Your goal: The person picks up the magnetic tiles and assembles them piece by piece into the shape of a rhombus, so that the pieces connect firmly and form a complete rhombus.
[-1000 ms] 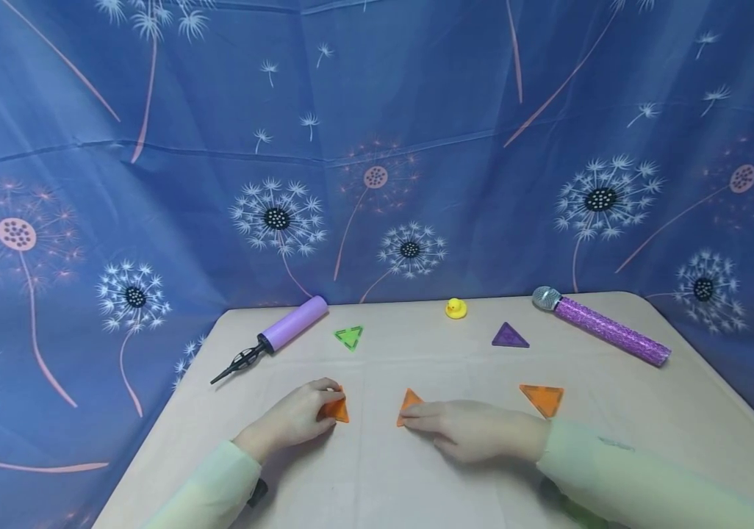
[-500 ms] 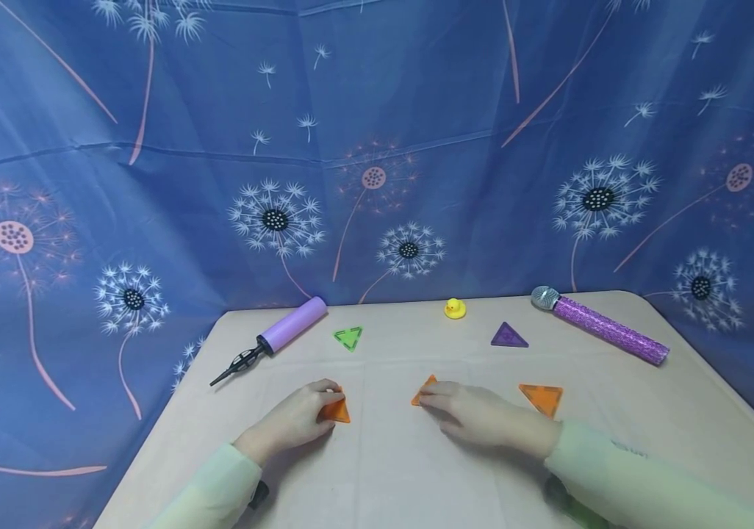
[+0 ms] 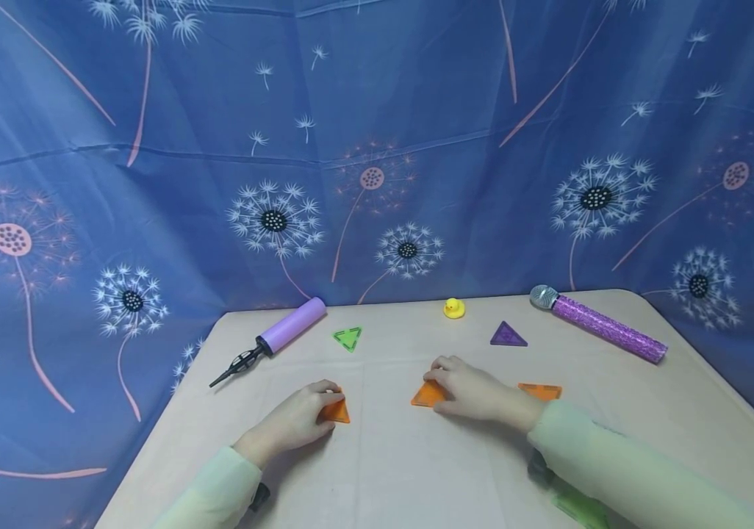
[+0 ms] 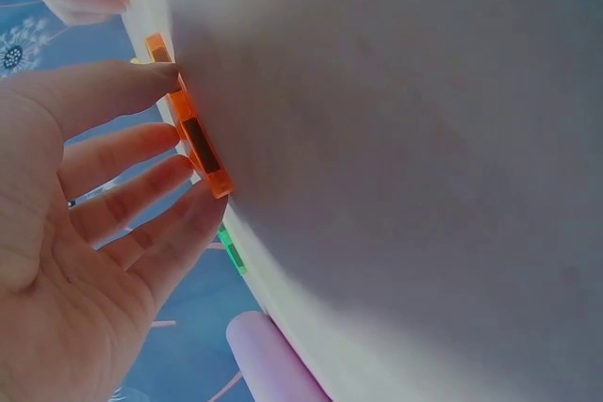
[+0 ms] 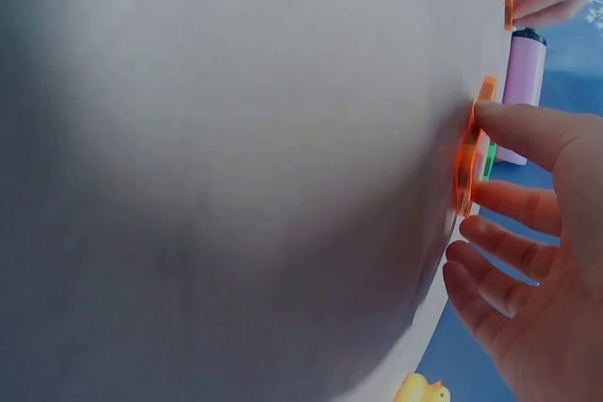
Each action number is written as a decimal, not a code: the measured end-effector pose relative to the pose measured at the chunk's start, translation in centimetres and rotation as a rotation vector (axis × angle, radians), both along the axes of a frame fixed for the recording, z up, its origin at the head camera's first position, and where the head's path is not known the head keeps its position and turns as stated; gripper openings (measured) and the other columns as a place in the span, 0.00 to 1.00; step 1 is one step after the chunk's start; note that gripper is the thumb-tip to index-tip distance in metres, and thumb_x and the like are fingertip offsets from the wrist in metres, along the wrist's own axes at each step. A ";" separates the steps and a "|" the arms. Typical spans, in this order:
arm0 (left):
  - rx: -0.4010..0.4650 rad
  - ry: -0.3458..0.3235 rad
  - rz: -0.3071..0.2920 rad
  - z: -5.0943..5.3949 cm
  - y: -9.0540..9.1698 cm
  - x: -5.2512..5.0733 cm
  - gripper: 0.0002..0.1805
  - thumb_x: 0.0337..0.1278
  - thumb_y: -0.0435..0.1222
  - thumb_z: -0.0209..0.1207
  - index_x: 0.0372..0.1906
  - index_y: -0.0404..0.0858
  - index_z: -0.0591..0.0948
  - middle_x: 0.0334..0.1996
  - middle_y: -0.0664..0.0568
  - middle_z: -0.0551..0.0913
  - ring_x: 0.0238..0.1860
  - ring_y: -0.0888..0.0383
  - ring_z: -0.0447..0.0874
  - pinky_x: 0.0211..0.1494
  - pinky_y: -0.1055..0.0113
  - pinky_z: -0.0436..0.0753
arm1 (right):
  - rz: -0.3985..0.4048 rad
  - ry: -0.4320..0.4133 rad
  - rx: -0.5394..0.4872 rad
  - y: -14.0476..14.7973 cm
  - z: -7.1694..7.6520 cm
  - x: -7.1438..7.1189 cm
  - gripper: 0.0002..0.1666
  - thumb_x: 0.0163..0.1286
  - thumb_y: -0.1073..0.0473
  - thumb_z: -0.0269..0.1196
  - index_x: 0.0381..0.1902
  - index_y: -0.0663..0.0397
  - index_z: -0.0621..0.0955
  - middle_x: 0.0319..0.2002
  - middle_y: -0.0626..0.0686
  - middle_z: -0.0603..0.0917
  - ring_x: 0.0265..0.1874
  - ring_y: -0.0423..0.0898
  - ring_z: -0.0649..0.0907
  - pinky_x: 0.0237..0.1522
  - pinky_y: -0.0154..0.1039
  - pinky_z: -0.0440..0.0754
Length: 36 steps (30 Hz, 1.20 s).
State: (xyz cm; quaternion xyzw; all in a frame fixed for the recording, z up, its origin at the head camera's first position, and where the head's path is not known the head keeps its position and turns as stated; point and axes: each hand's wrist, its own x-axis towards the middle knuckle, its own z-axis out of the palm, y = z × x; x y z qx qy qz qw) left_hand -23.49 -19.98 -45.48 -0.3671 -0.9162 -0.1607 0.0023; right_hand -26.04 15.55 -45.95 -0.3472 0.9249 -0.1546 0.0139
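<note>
In the head view the left hand (image 3: 292,420) grips an orange triangle tile (image 3: 337,411) lying on the table, thumb on one side and fingers on the other, as the left wrist view shows with the tile (image 4: 200,143) edge-on. Across a gap to the right, the right hand (image 3: 476,391) holds a second orange triangle tile (image 3: 427,395) between thumb and fingers. The right wrist view has that tile (image 5: 465,167) between the thumb and index finger, the other fingers loosely bent. A third orange tile (image 3: 541,391) lies behind the right forearm, partly covered by it.
At the back of the table (image 3: 383,470) lie a purple pump (image 3: 294,325), a green triangle tile (image 3: 348,338), a yellow duck (image 3: 454,308), a purple triangle tile (image 3: 508,335) and a glittery purple microphone (image 3: 605,328). A green object (image 3: 578,507) shows under the right sleeve.
The right hand has moved its orange tile a little right and back, away from the left one, and its fingers now span the tile. The left hand has stayed in place.
</note>
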 end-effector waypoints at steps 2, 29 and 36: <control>0.001 -0.001 0.006 0.1 0.0 0.1 0.23 0.54 0.29 0.70 0.56 0.27 0.83 0.55 0.39 0.81 0.54 0.46 0.82 0.59 0.52 0.81 | -0.012 0.005 0.009 -0.2 -0.2 0.0 0.27 0.64 0.53 0.72 0.58 0.58 0.82 0.50 0.50 0.77 0.48 0.47 0.75 0.53 0.47 0.80; 0.063 -0.047 0.119 -0.3 0.4 -0.2 0.28 0.52 0.30 0.72 0.59 0.26 0.80 0.53 0.39 0.81 0.50 0.47 0.81 0.58 0.50 0.81 | -0.105 0.026 0.091 -1.0 -0.6 -0.7 0.30 0.68 0.50 0.69 0.61 0.60 0.78 0.59 0.57 0.76 0.56 0.51 0.77 0.59 0.49 0.80; 0.090 -0.156 0.221 -0.1 0.5 -0.4 0.33 0.51 0.36 0.75 0.61 0.24 0.78 0.48 0.41 0.77 0.43 0.53 0.76 0.51 0.52 0.80 | -0.132 -0.021 0.055 -0.5 -0.6 -0.7 0.35 0.66 0.50 0.71 0.64 0.64 0.77 0.60 0.60 0.76 0.58 0.54 0.77 0.61 0.52 0.78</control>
